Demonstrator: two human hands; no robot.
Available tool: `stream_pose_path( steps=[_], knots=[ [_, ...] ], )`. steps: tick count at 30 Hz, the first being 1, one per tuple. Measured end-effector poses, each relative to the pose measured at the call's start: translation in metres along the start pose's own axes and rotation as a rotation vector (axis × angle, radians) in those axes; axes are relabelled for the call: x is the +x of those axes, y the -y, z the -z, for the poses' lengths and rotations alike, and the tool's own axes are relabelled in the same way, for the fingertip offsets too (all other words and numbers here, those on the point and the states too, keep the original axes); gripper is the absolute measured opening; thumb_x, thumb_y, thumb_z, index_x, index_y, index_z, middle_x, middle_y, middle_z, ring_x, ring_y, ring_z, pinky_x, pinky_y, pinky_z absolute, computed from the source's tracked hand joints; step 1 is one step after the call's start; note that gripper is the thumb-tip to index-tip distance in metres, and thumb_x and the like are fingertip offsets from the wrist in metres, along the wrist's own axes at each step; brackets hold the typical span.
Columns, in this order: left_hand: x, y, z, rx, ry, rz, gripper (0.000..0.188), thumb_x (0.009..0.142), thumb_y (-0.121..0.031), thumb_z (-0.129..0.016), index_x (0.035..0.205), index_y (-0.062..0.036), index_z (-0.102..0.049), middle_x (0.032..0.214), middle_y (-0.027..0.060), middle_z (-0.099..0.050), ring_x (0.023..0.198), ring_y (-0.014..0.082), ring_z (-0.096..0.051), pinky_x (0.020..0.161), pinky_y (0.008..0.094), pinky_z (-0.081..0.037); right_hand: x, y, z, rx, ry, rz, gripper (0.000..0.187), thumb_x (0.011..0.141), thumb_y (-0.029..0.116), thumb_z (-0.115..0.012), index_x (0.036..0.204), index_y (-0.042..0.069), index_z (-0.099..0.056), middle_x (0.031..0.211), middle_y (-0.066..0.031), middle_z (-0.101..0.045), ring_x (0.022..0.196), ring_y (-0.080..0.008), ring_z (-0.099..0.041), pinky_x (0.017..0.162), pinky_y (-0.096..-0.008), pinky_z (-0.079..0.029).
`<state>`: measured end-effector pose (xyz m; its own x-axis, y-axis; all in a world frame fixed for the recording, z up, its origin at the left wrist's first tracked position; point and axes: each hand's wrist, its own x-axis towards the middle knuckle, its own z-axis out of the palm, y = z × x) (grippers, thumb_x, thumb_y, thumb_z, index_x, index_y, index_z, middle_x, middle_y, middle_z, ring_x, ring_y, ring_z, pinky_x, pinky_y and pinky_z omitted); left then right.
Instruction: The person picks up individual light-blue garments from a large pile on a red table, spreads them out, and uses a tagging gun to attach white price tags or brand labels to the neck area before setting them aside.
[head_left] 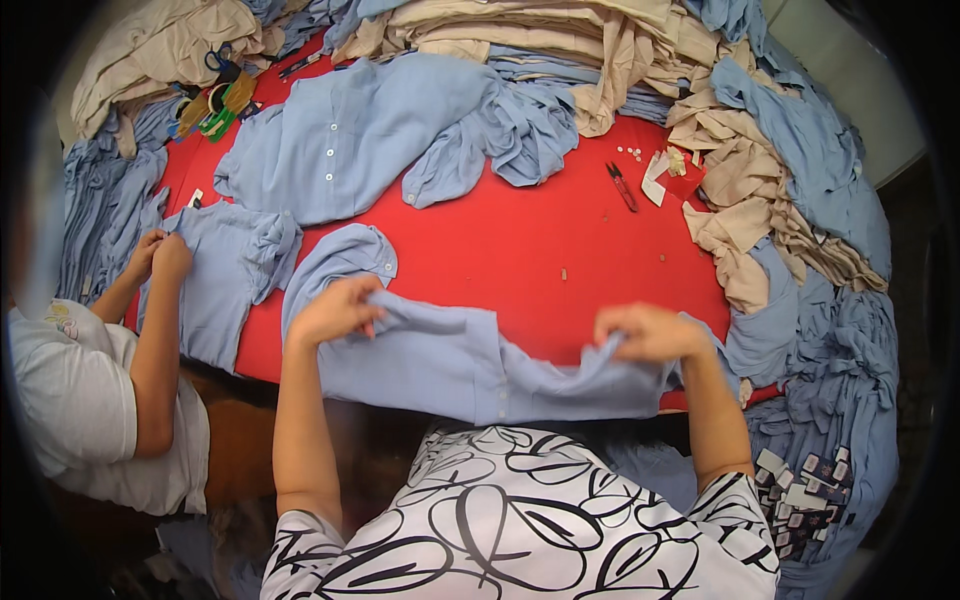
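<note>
Head: 2 hands hold shirt, tags lwr R.

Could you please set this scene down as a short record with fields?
Left hand: on the left part of a light blue shirt; exact grip unclear
Right hand: blurred, holding raised cloth of the same shirt
Work surface: red table
Beyond the hands: a second blue shirt, white buttons showing
Small items: red snips near small white discs
Right edge: heaped beige garments
Co-worker: at left, handling another blue garment
</note>
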<state>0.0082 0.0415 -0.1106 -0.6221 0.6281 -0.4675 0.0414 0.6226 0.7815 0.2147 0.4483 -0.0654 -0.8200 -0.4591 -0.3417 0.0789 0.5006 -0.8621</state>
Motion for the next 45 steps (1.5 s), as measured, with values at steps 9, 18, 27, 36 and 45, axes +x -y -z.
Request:
stream_pose_path(
  steps=[9,18,27,36,45],
  knots=[
    [0.01,0.015,-0.074,0.537,-0.86,-0.371,0.053,0.085,-0.014,-0.071,0.135,-0.0093,-0.054,0.15,0.0168,-0.039,0.133,0.0365,-0.042,0.106,0.0447,-0.037,0.047,-0.055,-0.076,-0.779,-1.091,-0.24,0.06,0.079,0.023,-0.075,0.133,0.008,-0.052,0.148,-0.0158,-0.04,0.139,-0.0386,-0.032,0.114,-0.0624,-0.018],
    [0.024,0.045,-0.058,0.72,-0.974,-0.283,0.048,0.084,-0.022,-0.072,0.13,-0.0134,-0.061,0.137,0.0093,-0.052,0.126,0.0318,-0.046,0.101,0.0455,-0.036,0.071,-0.098,-0.045,-0.784,-1.042,-0.142,0.037,0.09,0.021,-0.066,0.124,0.007,-0.063,0.133,-0.0105,-0.058,0.127,-0.034,-0.046,0.11,-0.0537,-0.027],
    [0.106,0.016,-0.024,0.572,-0.903,-0.464,0.025,0.084,-0.018,-0.072,0.106,-0.0091,-0.065,0.117,0.0037,-0.061,0.111,0.0271,-0.053,0.096,0.0419,-0.037,0.139,-0.044,0.016,-0.708,-0.788,-0.383,0.025,0.085,0.013,-0.07,0.108,0.003,-0.065,0.109,-0.0097,-0.064,0.107,-0.031,-0.054,0.09,-0.0369,-0.044],
    [0.141,0.008,-0.004,0.296,-0.859,-0.711,0.014,0.085,-0.011,-0.069,0.097,-0.0079,-0.063,0.097,0.0024,-0.064,0.099,0.0224,-0.056,0.094,0.0401,-0.035,0.137,-0.043,0.063,0.257,-0.857,-0.002,0.019,0.083,0.003,-0.07,0.095,0.006,-0.056,0.092,-0.0005,-0.06,0.086,-0.0078,-0.056,0.073,-0.0221,-0.043],
    [0.112,-0.03,-0.038,0.618,-0.636,-0.8,0.022,0.074,-0.013,-0.077,0.094,-0.0125,-0.066,0.097,-0.0002,-0.063,0.099,0.0233,-0.055,0.087,0.04,-0.039,0.156,-0.041,-0.018,-0.568,-0.9,0.036,0.023,0.078,0.012,-0.076,0.096,0.006,-0.064,0.101,-0.0055,-0.059,0.094,-0.0283,-0.055,0.085,-0.0381,-0.043]
  ],
)
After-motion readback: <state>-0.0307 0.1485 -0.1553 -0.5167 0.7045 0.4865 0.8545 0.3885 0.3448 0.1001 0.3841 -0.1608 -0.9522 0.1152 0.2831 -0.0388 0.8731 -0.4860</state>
